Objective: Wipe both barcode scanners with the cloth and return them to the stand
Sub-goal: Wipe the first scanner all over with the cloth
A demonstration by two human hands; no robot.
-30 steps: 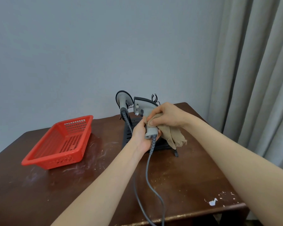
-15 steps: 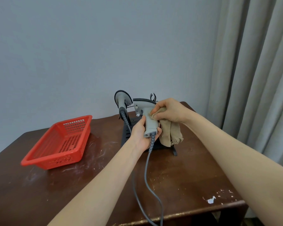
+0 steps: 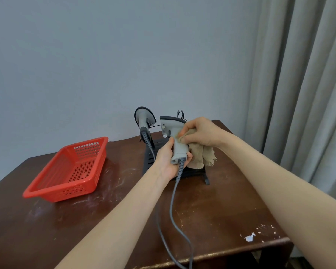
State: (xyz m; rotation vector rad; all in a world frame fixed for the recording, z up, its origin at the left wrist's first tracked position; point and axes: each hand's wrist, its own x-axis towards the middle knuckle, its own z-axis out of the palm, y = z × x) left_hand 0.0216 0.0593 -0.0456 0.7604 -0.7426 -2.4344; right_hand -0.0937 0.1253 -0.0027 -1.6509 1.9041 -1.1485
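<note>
Scanners, two: both are grey plastic handheld barcode scanners with dark trim and coiled strain reliefs.
Held scanner [image 3: 174, 135]: raised above the stand, head up and handle down, between the two hands.
Second scanner [image 3: 144, 119]: seated in the stand at the back left, its head facing away towards the wall.
Stand, one: a black slotted stand [image 3: 149, 162] sits on the table behind the hands, partly hidden by them.
Cloth, one: a beige, frayed rag [image 3: 200, 154] is bunched against the right side of the held scanner, its loose end hanging down.
Left hand [image 3: 166, 162]: its fingers and thumb are curled round the lower handle of the held scanner.
Right hand [image 3: 201, 133]: its fingers are curled, clutching the cloth and pressing it onto the upper handle.
Cables, two: grey cords [image 3: 172, 202] run from the scanners over the near table edge.
Basket, one: a red perforated plastic basket [image 3: 47, 188] stands at the left, well apart from the stand.
Table, one: a dark brown wooden table [image 3: 221, 210] with scuffed, chipped varnish.
Backdrop: a grey curtain [image 3: 303, 84] hangs at the right.
</note>
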